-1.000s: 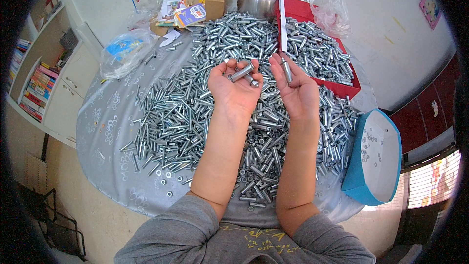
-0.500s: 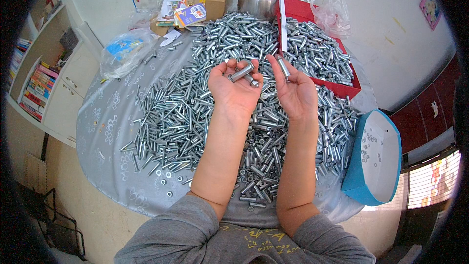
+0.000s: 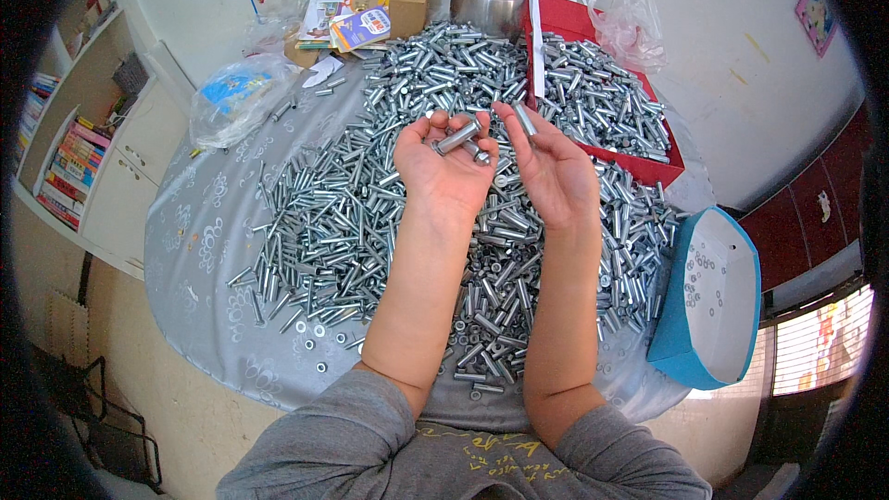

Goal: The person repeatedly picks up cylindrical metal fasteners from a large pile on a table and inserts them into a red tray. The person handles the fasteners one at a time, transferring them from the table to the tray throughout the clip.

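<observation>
Palm up over a big heap of shiny metal anchor bolts and sleeves (image 3: 324, 231), my left hand (image 3: 443, 176) is curled around a couple of metal sleeve anchors (image 3: 457, 137). One lies slanted across the fingers, and the rounded end of another shows below it. Close by on the right, my right hand (image 3: 560, 185) pinches a single metal sleeve anchor (image 3: 525, 119) upright between its thumb and fingers. That piece is apart from those in the left hand. Its lower end is partly hidden by the fingers.
A red box (image 3: 656, 172) full of similar pieces stands at the back right. At the right edge is a blue tray (image 3: 708, 315) holding small washers. Behind the heap are a steel pot (image 3: 489, 0), a cardboard box (image 3: 410, 2) and a plastic bag (image 3: 236, 97). Loose washers (image 3: 319, 331) lie front left.
My right hand has turned and shifted slightly left and up, bringing its anchor nearer my left hand. My left hand and its pieces look much the same.
</observation>
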{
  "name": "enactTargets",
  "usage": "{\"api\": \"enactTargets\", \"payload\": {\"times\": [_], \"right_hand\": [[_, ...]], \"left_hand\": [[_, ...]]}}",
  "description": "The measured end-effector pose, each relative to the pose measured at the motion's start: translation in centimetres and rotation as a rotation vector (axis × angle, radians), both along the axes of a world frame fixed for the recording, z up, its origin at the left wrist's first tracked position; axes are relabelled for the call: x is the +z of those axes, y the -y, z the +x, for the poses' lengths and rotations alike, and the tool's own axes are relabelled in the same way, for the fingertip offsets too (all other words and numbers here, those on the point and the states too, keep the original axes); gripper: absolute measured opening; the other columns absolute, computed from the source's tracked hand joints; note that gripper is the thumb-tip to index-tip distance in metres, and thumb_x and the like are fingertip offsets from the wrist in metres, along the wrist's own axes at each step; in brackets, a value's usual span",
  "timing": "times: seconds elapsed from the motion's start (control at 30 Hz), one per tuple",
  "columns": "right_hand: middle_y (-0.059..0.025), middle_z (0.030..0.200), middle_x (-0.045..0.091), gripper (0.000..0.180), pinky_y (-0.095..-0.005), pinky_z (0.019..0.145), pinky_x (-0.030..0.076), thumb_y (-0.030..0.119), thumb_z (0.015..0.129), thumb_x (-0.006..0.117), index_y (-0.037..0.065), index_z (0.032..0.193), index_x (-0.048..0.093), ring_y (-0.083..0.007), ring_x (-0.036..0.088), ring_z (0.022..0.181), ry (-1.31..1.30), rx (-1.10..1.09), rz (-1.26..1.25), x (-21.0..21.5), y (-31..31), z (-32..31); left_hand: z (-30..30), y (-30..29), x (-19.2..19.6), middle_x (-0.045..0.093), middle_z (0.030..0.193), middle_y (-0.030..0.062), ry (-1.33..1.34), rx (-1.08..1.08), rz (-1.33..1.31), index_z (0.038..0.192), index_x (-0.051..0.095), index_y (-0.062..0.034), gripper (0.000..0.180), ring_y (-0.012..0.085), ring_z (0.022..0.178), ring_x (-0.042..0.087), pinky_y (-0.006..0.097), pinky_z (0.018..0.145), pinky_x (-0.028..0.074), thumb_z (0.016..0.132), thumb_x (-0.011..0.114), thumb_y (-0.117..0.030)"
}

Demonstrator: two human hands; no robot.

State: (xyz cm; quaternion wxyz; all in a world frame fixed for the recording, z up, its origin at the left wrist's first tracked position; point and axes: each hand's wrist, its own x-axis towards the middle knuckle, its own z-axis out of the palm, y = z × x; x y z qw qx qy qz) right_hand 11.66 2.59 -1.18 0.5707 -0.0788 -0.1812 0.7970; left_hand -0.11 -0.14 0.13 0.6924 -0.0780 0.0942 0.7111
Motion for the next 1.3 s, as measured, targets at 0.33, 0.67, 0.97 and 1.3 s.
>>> {"api": "enactTargets", "payload": {"times": [0.33,0.67,0.97,1.3], "right_hand": [[-0.0061,0.079,0.052,0.029,-0.0258,0.064,0.047,0.01,0.083,0.037,-0.006,0.107,0.04,-0.0137,0.052,0.069,-0.055,0.307,0.206,-1.8,-1.2,1.4],[0.0019,0.064,0.041,0.029,-0.0174,0.042,0.031,0.01,0.081,0.036,-0.004,0.106,0.042,-0.0068,0.031,0.045,0.107,0.062,-0.112,0.7,0.5,0.2],[0.0066,0.051,0.02,0.036,-0.0188,0.035,0.017,0.016,0.08,0.031,-0.003,0.109,0.041,-0.0044,0.019,0.039,0.183,0.084,0.044,-0.1,0.1,0.9],[0.0059,0.051,0.025,0.033,-0.0199,0.035,0.019,0.017,0.08,0.032,-0.003,0.103,0.044,-0.0047,0.021,0.039,0.258,0.104,-0.011,0.0,0.2,0.7]], "left_hand": [[0.0,0.0,0.1,0.045,0.065,0.0035,0.001,-0.003,-0.003,0.073,0.041,-0.0089,0.009,0.0207,0.074,0.048,0.029,0.053,0.034,0.076,0.037,-0.016],[0.0,0.1,0.0,0.045,0.065,0.0033,-0.006,0.002,0.009,0.073,0.041,-0.0092,0.008,0.0206,0.074,0.048,0.029,0.054,0.034,0.076,0.036,-0.016],[0.0,0.0,0.0,0.045,0.063,0.0038,0.013,-0.008,0.007,0.073,0.04,-0.0086,0.008,0.0211,0.075,0.048,0.029,0.053,0.033,0.076,0.036,-0.015],[0.2,0.0,0.1,0.045,0.065,0.0036,-0.002,0.002,-0.011,0.073,0.04,-0.0082,0.008,0.0205,0.075,0.048,0.029,0.053,0.034,0.076,0.036,-0.015]]}}
